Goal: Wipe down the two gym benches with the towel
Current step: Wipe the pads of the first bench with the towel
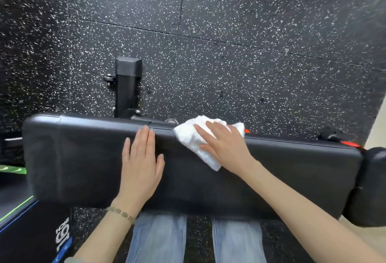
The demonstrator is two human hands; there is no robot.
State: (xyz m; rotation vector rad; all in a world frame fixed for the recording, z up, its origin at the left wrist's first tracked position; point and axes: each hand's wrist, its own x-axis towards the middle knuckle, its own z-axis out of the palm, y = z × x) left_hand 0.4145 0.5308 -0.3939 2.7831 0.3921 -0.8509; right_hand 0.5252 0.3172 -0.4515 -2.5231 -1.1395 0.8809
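**Forearms reach over the bench, towel under the right hand**

Left hand (142,162), a beaded bracelet (122,213) on its wrist, lies flat on the black bench (83,158), fingers straight and close together, holding nothing. Right hand (223,143) presses the white towel (188,135) onto the pad's far edge with straight fingers. The crumpled towel is partly hidden beneath the palm. At right, a second black pad (373,179) is cut off by the frame, so I cannot tell whether it is another bench.
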